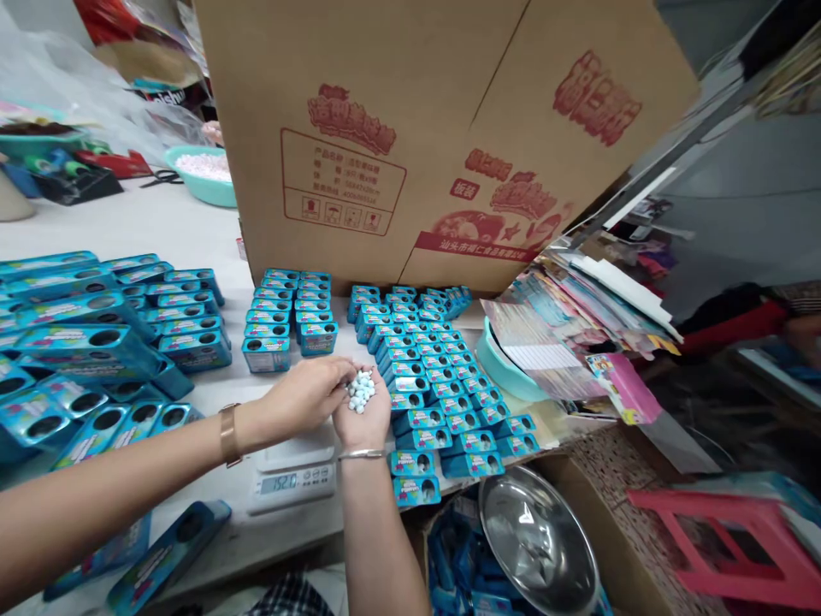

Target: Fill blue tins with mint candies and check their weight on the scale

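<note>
My right hand (pixel 363 428), palm up and cupped, holds a small heap of pale blue and white pellets (pixel 360 391), which look like candies. Reaching in from the left, my left hand (pixel 306 395) bends over that palm. Its fingers are pressed together at the edge of the heap, and their tips are partly hidden. Below both hands sits a white digital scale (pixel 312 494) with a lit display. Rows of small blue boxes (pixel 410 419) with round dark openings stand just right of my right hand. Two shorter columns of such boxes (pixel 266 352) stand beyond my left hand.
A large printed cardboard carton (pixel 410 137) rises behind the rows. More blue boxes (pixel 77 342) are piled at left. A turquoise basin (pixel 510 372) holds stacked sheets at right. A steel bowl (pixel 539 539) rests over an open carton below the table edge, near a pink stool (pixel 737 547).
</note>
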{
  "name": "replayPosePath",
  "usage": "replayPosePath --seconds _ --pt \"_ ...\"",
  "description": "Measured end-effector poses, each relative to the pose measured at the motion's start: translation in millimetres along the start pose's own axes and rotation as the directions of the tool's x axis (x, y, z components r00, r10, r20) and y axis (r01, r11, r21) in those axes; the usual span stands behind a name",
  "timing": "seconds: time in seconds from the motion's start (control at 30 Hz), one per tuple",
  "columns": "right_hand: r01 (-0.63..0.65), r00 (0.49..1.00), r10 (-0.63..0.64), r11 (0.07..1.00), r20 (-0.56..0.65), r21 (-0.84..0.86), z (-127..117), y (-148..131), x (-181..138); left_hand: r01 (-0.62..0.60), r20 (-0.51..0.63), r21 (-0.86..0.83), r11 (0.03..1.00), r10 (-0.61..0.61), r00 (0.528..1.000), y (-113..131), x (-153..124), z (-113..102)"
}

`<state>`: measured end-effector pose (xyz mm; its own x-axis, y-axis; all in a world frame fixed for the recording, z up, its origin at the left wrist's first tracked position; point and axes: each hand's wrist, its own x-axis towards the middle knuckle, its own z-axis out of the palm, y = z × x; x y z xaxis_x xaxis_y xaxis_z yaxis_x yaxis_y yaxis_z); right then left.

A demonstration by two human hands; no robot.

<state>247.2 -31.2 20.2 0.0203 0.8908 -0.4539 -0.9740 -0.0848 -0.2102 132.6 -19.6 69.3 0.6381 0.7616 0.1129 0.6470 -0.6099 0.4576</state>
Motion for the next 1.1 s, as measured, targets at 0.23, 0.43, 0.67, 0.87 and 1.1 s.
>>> replayPosePath --seconds 0.23,0.43,0.67,0.87,1.1 --pt "-0.035 0.999 0.035 0.997 0.003 0.062 3.5 4.6 -5.0 0.044 0.021 -0.052 0.998 -0.043 0.999 0.9 -3.0 -1.0" --pt "-0.057 0.997 0.062 0.994 -0.054 0.089 4.1 1.2 -9.2 0.025 -0.01 -0.099 0.995 -0.026 1.0 0.6 -5.7 -5.6" --pt "-0.006 0.998 0.018 0.984 -0.068 0.18 -8.3 -25.2 -11.0 0.151 0.024 0.032 0.988 -0.152 0.988 -23.5 -12.4 -14.4" --pt "0.032 0.997 -0.02 0.986 -0.073 0.162 -8.5 -34.0 -12.2 0.174 0.142 0.073 0.982 -0.183 0.973 -23.8 -10.1 -11.1" --pt "0.08 0.992 -0.064 0.985 -0.104 0.155 -16.6 -43.8 -7.2 0.168 0.089 0.116 0.979 -0.179 0.98 -35.6 -20.9 -20.8"
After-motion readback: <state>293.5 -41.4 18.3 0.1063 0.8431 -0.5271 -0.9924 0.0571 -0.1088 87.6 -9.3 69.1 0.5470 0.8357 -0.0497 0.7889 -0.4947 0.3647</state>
